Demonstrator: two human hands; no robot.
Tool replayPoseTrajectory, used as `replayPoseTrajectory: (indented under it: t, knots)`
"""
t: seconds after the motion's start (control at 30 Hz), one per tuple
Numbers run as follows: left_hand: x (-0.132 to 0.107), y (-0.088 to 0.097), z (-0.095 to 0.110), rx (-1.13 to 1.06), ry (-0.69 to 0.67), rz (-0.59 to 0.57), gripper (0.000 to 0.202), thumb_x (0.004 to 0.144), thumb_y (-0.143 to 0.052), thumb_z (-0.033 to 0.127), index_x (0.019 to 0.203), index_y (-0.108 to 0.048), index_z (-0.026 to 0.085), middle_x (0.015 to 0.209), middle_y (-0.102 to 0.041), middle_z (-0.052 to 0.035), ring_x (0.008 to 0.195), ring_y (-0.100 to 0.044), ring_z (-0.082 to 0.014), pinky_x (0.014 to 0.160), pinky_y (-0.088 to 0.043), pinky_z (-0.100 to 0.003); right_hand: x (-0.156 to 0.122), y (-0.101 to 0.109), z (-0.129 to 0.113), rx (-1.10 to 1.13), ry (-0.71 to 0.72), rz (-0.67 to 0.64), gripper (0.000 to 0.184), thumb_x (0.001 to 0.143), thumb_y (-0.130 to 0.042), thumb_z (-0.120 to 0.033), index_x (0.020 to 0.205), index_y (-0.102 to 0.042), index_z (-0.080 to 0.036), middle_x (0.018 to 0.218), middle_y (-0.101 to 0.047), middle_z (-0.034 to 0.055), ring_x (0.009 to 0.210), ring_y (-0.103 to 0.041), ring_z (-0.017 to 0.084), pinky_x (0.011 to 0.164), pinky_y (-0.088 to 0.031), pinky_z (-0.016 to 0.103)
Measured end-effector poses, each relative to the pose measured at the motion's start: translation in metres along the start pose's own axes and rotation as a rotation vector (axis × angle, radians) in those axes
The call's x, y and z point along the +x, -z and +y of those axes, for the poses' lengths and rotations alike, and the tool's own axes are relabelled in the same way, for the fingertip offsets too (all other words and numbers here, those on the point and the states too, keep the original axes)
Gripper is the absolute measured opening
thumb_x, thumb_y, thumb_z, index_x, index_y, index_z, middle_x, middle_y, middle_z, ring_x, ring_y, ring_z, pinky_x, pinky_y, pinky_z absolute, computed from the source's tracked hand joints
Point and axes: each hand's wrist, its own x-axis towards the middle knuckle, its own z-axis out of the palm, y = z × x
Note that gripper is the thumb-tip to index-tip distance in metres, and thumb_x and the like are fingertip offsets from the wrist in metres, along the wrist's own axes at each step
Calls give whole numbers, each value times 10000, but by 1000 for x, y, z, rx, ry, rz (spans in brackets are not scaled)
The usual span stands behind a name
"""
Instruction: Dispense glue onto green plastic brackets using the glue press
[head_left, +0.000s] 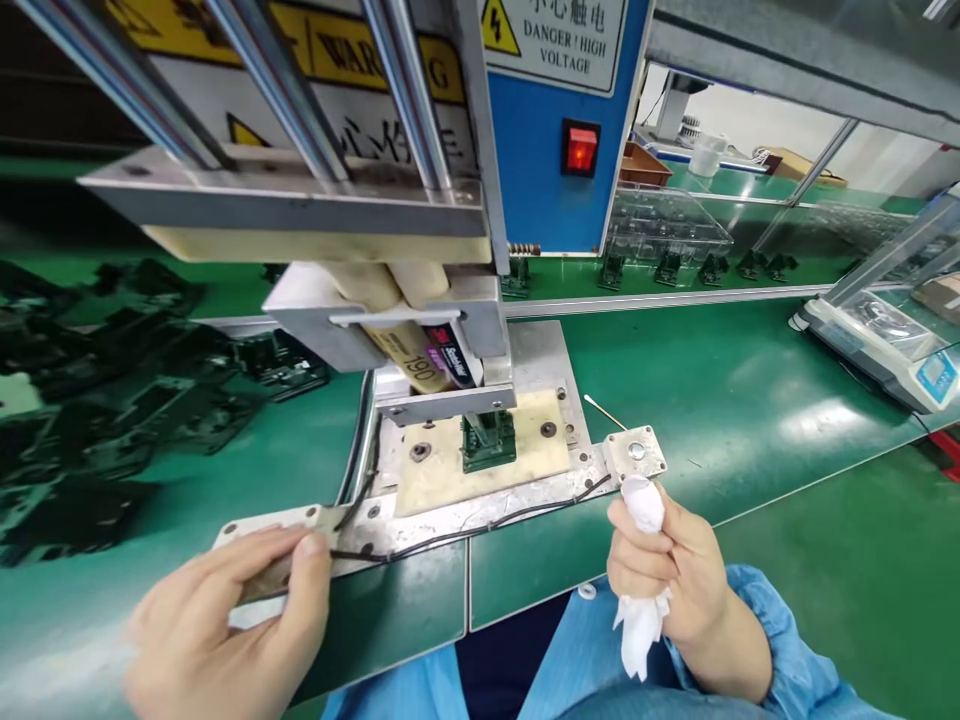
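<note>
My right hand (664, 575) is closed round a crumpled white tissue (643, 505), whose ends stick out above and below the fist. It is just in front of the right metal button plate (636, 453). My left hand (232, 620) has its fingers apart and nothing visible in it. Its fingertips are over the left metal plate (300, 520) and partly hide it; whether they touch it I cannot tell. Between the hands, a small dark green part (489, 440) sits on the cream fixture block (420, 490). Above it, the press holds a Scotch-Weld glue cartridge (416, 355) at a tilt.
Dark green assemblies (142, 400) are heaped at the left. A cotton swab (604, 412) lies right of the fixture. The blue control box (540, 130) has a lit red switch (580, 148). At the right stands a scale (885, 350). A black cable (480, 528) runs along the base.
</note>
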Motion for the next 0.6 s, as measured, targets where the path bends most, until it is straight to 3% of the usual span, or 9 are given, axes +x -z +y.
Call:
replayPoseTrajectory:
  t: [0.07, 0.13, 0.27, 0.37, 0.43, 0.5, 0.6]
  knots:
    - [-2, 1, 12, 18, -235, 101, 91, 742, -734, 238, 763, -654, 198, 768, -691, -62, 742, -654, -272, 787, -508, -420, 0, 0, 3, 6, 2, -10, 578, 900, -727, -445, 590, -313, -188, 492, -241, -130, 335, -64, -15, 323, -96, 123]
    - [-8, 3, 24, -63, -364, 101, 129, 733, -734, 143, 789, -641, 213, 788, -680, -35, 738, -660, -246, 787, -518, -404, 1, 2, 11, 2, -15, -15, 548, 882, -746, -468, 610, -366, -182, 497, -249, -133, 338, -78, -17, 327, -100, 127]
    - [-29, 2, 56, -424, -356, -214, 275, 830, -592, 36, 993, -658, 247, 934, -679, -47, 858, -680, -218, 807, -566, -348, 13, 11, 46, -68, -160, -27, 512, 796, -822, -517, 682, -456, -179, 488, -293, -138, 353, -117, -16, 350, -103, 135]
    - [-46, -15, 79, -602, -422, -419, 312, 938, -507, 133, 1199, -629, 252, 1074, -681, -116, 988, -684, -249, 842, -593, -354, 28, 26, 77, -110, -338, -84, 564, 694, -878, -567, 712, -449, -201, 479, -336, -137, 344, -141, -6, 350, -91, 151]
    - [-54, -33, 87, -722, -409, -461, 300, 1013, -417, 255, 1238, -616, 263, 1074, -677, -139, 978, -682, -255, 812, -594, -354, 38, 40, 91, -122, -413, -124, 636, 597, -909, -610, 701, -418, -219, 485, -350, -133, 335, -160, 4, 341, -87, 166]
    - [-57, -51, 88, -813, -348, -440, 333, 1034, -382, 380, 1251, -611, 274, 1031, -681, -135, 941, -682, -257, 798, -580, -357, 46, 56, 98, -176, -331, -22, 670, 532, -929, -623, 691, -424, -213, 525, -385, -114, 379, -220, 6, 372, -121, 162]
    - [-58, -67, 82, -875, -384, -435, 465, 960, -519, 555, 1328, -565, 273, 1032, -686, -120, 905, -683, -257, 787, -567, -335, 52, 83, 99, -274, -163, 132, 648, 549, -916, -645, 705, -498, -176, 564, -409, -88, 462, -271, 8, 437, -150, 159]
